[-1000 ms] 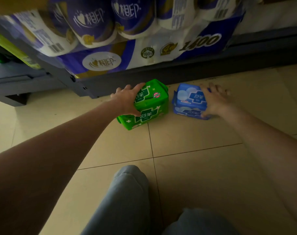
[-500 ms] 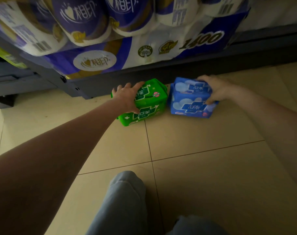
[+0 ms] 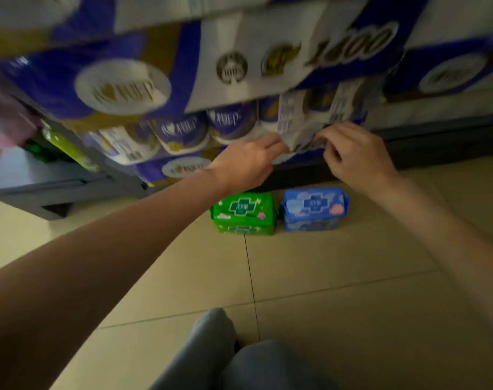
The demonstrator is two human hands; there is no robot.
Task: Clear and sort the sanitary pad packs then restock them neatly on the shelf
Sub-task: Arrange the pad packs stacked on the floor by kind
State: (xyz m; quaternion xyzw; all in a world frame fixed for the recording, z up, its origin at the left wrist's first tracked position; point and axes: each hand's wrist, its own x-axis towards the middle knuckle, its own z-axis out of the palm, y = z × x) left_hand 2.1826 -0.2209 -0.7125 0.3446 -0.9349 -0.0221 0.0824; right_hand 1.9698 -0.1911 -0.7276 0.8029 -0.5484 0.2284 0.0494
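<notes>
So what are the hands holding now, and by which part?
Both the left hand and right hand pinch the loose plastic wrap of the toilet roll pack at its lower edge. Green pack and blue pack sit unheld.

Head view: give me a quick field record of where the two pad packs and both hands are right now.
green pad pack: standing on the tiled floor, nobody holding it
blue pad pack: on the floor right beside the green one, to its right, nobody holding it
left hand: raised above the packs, fingers at the wrapper of the toilet paper bundle
right hand: fingers curled, pinching the same wrapper
shelf base: dark, just behind the packs
image quality: upper shelf blurred, labels unreadable
</notes>
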